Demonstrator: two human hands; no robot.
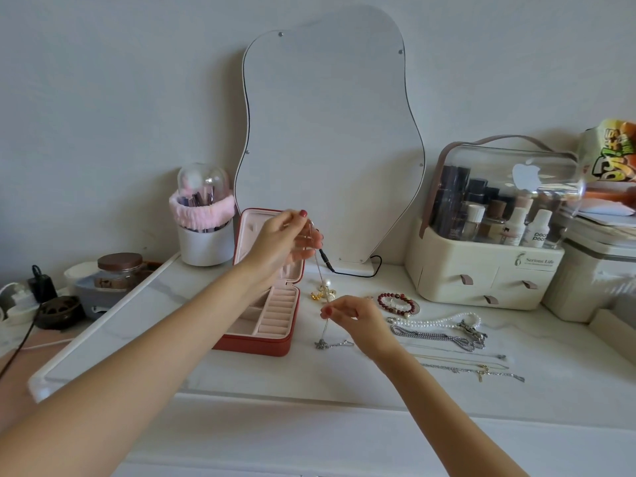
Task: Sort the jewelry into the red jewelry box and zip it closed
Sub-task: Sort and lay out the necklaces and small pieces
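The red jewelry box (261,344) lies open on the white table, its pink lid upright behind my left arm. My left hand (282,246) is raised above the box and pinches the upper end of a thin silver necklace (319,270). The chain hangs down to my right hand (351,315), which pinches it lower down; its pendant end (321,344) rests on the table. To the right lie gold and pearl earrings (321,292), a red bead bracelet (395,302), a pearl necklace (437,321) and several silver and gold chains (471,368).
A wavy mirror (327,132) stands at the back with a black cable (354,270) at its base. A brush holder (203,228) is left of the box, a cream cosmetics organiser (481,270) to the right. A white tray edge (103,325) runs along the left.
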